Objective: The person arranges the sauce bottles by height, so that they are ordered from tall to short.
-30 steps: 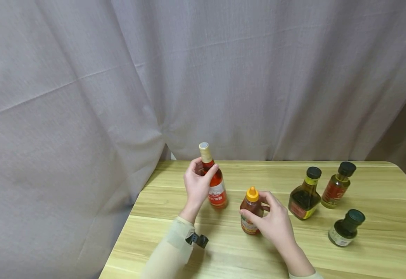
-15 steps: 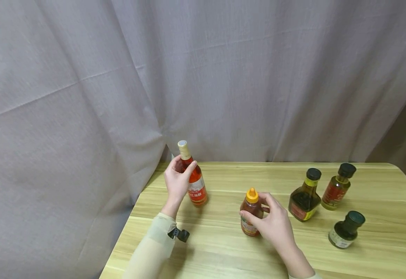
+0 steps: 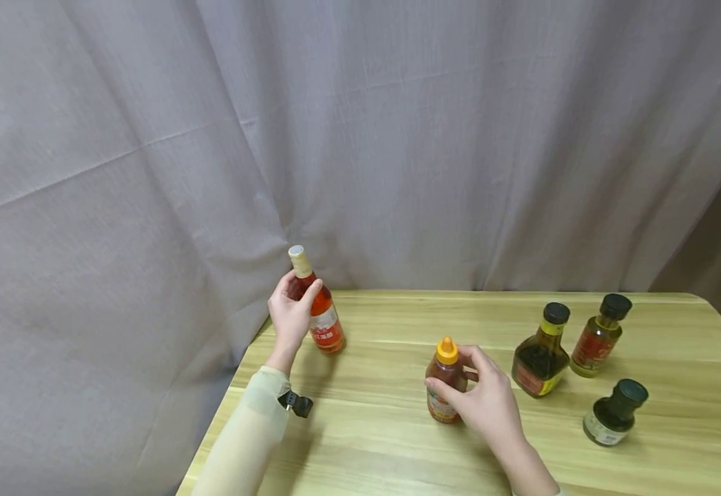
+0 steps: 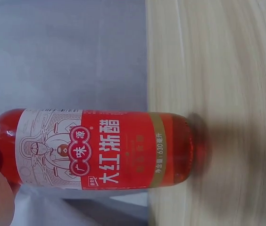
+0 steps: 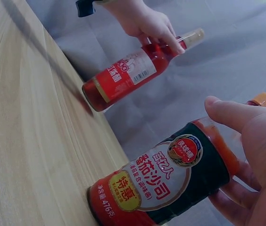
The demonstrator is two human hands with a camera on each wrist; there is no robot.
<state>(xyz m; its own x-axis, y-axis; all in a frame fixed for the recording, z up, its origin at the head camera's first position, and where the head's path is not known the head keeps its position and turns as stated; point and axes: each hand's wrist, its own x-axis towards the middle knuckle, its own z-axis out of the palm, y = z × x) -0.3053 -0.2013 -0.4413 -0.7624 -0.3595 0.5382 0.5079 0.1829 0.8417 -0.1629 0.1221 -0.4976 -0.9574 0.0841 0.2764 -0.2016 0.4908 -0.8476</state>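
My left hand (image 3: 290, 318) grips a tall glass bottle of red vinegar (image 3: 325, 322) round its neck, near the table's back left. The bottle has a cream cap and a red and white label, which faces the camera in the left wrist view (image 4: 90, 150). Its base is at or just above the wood; I cannot tell which. My right hand (image 3: 492, 403) holds a squeeze bottle of ketchup (image 3: 452, 375) by its upper part, thumb on the near side. This bottle has an orange pointed cap and a green label (image 5: 185, 174), and stands upright at the table's middle.
On the right of the wooden table (image 3: 385, 441) stand a square dark sauce bottle (image 3: 540, 362), a slim bottle with a red label (image 3: 596, 344) and a small dark jar (image 3: 611, 413). A grey curtain (image 3: 397, 138) hangs behind the table's back edge.
My left hand has carried the vinegar bottle leftward and slightly back, away from the ketchup bottle. The right hand and the ketchup have stayed in place.
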